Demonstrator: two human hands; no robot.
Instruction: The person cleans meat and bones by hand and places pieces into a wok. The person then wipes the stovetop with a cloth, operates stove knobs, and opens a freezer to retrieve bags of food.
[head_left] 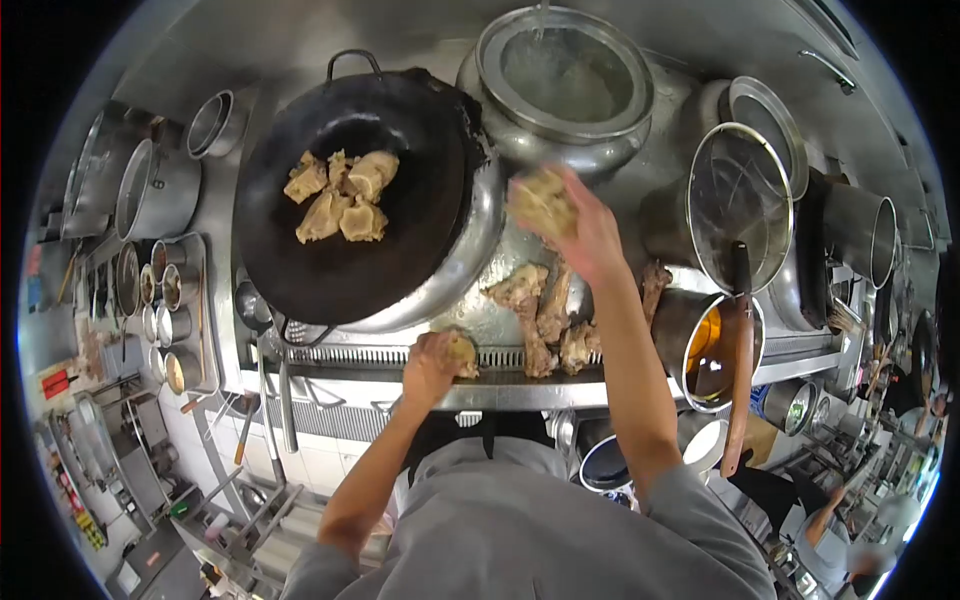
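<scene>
My right hand (588,232) is raised over the steel stovetop, fingers wrapped round a pale chunk of cooked meat (540,205) that is smeared by motion. Low at the stove's front edge, my left hand (428,368) is closed on a smaller meat piece (462,355). Between and below the hands lie several meaty bones (528,300) on the wet metal, some partly covered by my right forearm. A black wok (420,250) to the left holds several cooked meat chunks (340,198) in its middle.
A big steel pot (490,60) with cloudy liquid stands behind my right hand. At right, a long-handled strainer (740,200) rests above a pot of amber oil (708,335). Ladles (255,305) and seasoning containers (170,290) stand left. Another person (830,540) is at far lower right.
</scene>
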